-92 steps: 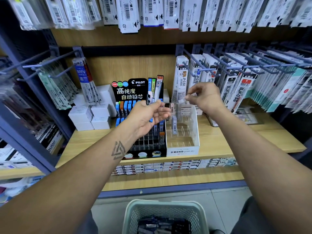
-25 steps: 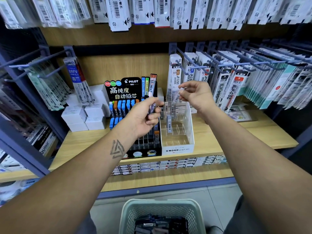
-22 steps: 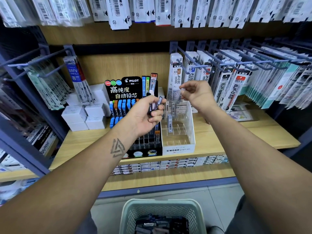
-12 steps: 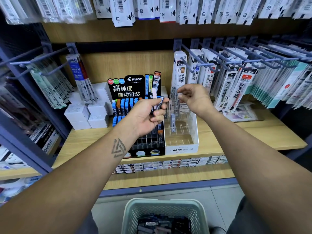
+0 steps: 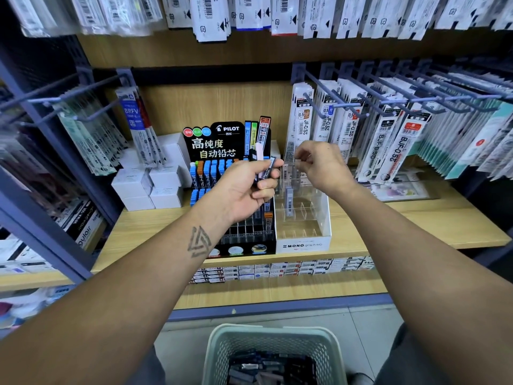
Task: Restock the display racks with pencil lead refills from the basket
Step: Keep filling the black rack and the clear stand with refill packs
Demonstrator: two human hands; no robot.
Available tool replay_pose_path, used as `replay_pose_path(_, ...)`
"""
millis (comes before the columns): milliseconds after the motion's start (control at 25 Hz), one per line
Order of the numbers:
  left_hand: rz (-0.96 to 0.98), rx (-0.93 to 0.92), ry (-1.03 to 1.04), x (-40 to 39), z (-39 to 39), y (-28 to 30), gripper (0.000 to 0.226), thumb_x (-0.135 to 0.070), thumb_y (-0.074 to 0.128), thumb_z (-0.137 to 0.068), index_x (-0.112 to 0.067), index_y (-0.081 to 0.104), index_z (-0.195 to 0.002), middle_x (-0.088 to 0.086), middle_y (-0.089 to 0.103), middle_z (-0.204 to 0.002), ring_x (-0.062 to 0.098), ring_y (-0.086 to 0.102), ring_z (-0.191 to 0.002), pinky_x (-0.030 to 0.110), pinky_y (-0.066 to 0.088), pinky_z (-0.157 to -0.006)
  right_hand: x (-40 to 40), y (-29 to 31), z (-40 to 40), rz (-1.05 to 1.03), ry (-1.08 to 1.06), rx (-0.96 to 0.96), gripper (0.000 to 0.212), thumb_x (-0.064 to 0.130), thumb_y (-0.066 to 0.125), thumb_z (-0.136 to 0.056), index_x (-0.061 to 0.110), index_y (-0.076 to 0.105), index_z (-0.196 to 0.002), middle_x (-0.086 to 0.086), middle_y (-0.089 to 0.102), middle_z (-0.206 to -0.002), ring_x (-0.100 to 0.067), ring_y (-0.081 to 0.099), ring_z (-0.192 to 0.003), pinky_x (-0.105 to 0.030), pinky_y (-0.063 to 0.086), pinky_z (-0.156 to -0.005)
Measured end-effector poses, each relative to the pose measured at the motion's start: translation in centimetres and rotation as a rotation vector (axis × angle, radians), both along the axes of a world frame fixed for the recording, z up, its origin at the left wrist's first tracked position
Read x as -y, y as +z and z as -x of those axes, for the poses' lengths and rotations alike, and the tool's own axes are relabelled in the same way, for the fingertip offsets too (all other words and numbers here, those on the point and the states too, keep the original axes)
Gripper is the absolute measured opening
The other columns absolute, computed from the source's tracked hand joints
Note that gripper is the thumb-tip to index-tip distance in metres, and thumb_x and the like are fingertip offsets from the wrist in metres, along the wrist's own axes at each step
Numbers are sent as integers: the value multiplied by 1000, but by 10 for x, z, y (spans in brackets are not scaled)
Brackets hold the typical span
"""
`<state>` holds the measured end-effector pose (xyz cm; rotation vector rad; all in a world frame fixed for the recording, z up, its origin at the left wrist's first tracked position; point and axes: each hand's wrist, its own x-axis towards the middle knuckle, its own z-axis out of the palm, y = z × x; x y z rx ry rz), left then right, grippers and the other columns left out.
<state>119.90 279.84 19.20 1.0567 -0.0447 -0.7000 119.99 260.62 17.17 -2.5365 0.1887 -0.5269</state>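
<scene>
Restocking looks midway: the left hand (image 5: 244, 190) grips several refills (image 5: 268, 169), the right hand (image 5: 319, 165) seems to pinch 1 above the clear rack (image 5: 302, 243) at the shelf's (image 5: 416, 218) front edge; the basket (image 5: 273, 354) holds more.

Bright even light, edges warped and blurred

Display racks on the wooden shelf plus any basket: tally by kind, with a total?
Black Pilot rack: 1
Clear Mono rack: 1
Basket: 1
Total: 3
</scene>
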Motion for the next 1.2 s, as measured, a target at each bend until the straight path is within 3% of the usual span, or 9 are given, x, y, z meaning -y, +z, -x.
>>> replay_pose_path(160, -34, 16, 12, -1, -1, -2, 25, -9, 47, -103, 4, 61, -119, 5, 57, -71, 7, 39, -48, 16, 28, -37, -3, -2, 0, 60, -15, -84, 18, 9, 72, -90, 26, 71, -87, 0, 70, -93, -20, 67, -89, -36, 58, -86)
replay_pose_path(360, -115, 26, 20, -2, 1, -4, 25, -16, 51, -104, -5, 66, -120, 9, 65, -74, 12, 51, -51, 18, 39, -39, -3, -1, 1, 78, -23, -87, 13, 5, 70, -90, 16, 77, -92, -5, 70, -98, -21, 66, -91, -39, 57, -91)
replay_pose_path(520, -102, -4, 3, -3, 3, -3, 25, -8, 47, -104, 6, 63, -118, 13, 63, -77, 12, 52, -54, 17, 40, -41, -7, 5, 4, 93, -55, -47, 16, 5, 65, -90, 17, 76, -92, -4, 71, -97, -22, 66, -91, -38, 57, -90)
replay_pose_path(560, -101, -5, -5, -4, 4, -3, 25, -6, 46, -104, 8, 62, -116, 14, 63, -77, 12, 52, -55, 16, 40, -41, -11, 9, 5, 17, -50, -7, 16, 6, 65, -90, 18, 76, -92, -2, 71, -94, -21, 67, -89, -37, 57, -88)
replay_pose_path(640, -96, -7, -18, -3, 6, -2, 23, -3, 44, -103, 10, 61, -112, 16, 63, -78, 12, 53, -57, 16, 42, -43, -24, 19, 11, -392, 34, 12, 9, 10, 69, -91, 15, 75, -89, 0, 72, -85, -17, 67, -77, -34, 58, -79)
replay_pose_path(760, -65, 6, -24, -4, 12, 1, 18, -1, 44, -103, 7, 60, -107, 19, 62, -81, 15, 56, -60, 17, 46, -45, -40, 27, 23, -914, 245, -179, 17, 10, 75, -88, -2, 72, -100, -12, 70, -78, -17, 61, -58, -30, 56, -65)
replay_pose_path(880, -18, 5, -30, -7, 16, 2, 21, 2, 45, -102, 11, 57, -117, 26, 66, -88, 24, 67, -69, 24, 56, -53, -39, 25, 29, -1033, 234, -190, 22, -8, 71, -84, -7, 69, -106, -14, 71, -77, -21, 64, -58, -29, 56, -60)
replay_pose_path(1000, -88, 10, -77, -14, 17, 0, 21, 0, 47, -102, 14, 58, -113, 31, 69, -95, 33, 73, -78, 33, 62, -63, -34, 24, 30, -1031, 149, -94, 24, -8, 75, -80, 2, 73, -103, -7, 72, -75, -20, 68, -69, -29, 57, -69)
replay_pose_path(1200, -189, 85, -50, -18, 19, 0, 22, -2, 51, -101, 13, 62, -112, 21, 68, -84, 17, 65, -60, 20, 53, -50, -35, 24, 32, -1238, 164, -93, 18, -7, 73, -82, -1, 68, -98, -14, 71, -79, -22, 67, -71, -26, 59, -66)
